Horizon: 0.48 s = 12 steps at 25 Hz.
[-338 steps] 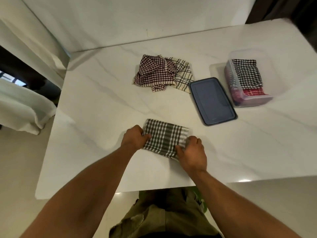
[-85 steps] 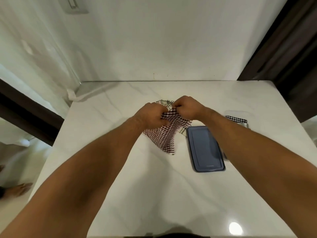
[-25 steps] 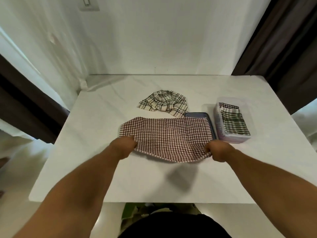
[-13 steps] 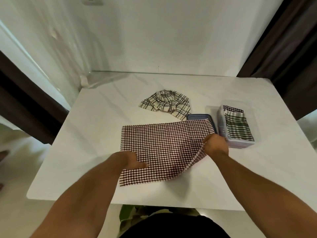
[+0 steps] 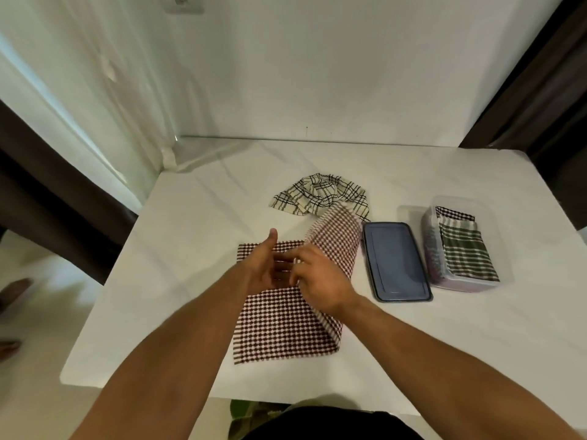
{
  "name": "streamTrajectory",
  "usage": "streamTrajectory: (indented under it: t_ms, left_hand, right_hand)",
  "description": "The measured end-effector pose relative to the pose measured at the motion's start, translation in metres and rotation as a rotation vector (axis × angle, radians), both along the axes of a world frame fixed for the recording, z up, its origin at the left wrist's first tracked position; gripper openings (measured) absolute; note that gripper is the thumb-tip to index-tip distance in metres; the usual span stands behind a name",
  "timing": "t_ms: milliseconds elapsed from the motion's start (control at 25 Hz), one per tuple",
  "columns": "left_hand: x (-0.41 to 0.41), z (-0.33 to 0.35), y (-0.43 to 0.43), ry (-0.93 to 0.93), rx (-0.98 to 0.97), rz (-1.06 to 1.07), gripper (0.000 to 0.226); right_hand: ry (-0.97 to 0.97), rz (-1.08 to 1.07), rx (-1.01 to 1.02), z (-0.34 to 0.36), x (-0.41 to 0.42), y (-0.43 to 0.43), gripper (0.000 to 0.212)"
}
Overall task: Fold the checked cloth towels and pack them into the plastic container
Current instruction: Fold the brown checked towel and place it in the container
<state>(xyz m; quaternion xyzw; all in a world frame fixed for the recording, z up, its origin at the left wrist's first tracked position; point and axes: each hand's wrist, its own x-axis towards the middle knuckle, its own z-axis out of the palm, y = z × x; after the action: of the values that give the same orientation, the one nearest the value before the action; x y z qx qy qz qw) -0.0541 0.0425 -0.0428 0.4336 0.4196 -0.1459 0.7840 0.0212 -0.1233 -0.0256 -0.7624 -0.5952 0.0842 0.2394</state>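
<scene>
A maroon-and-white checked towel (image 5: 282,325) lies on the white table (image 5: 197,223), its right half lifted and folding leftward. My right hand (image 5: 317,277) pinches that raised edge over the towel's middle. My left hand (image 5: 265,265) hovers beside it with fingers straight and thumb up, just above the cloth. A crumpled cream towel with black lines (image 5: 320,198) sits behind. The clear plastic container (image 5: 498,242) at right holds folded towels, a green checked one (image 5: 463,255) on top.
The container's blue-grey lid (image 5: 395,265) lies flat between the maroon towel and the container. White walls close the table's back and left; dark curtains hang at right and left. The table's near edge is close to my body.
My right hand has carried the towel's right edge up and leftward, folding it over. My left hand lifted off the cloth and opened beside the right hand.
</scene>
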Motion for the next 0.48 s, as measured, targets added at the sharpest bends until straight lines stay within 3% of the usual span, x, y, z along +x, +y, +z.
streamTrajectory:
  t_ms: [80,280,480]
  left_hand:
    - [0.004,0.000,0.012,-0.042,-0.096,0.021,0.093]
    - [-0.002,-0.019,0.035,0.096,0.281,0.206,0.043]
    - [-0.008,-0.028,0.052,0.204,0.326,0.273,0.024]
  right_hand:
    - [-0.082,0.191,-0.022,-0.007,-0.023,0.012,0.013]
    - [-0.091,0.385,-0.172,-0.032,-0.040,0.029,0.014]
    - [-0.107,0.568,-0.157,-0.044,-0.046,0.031,0.014]
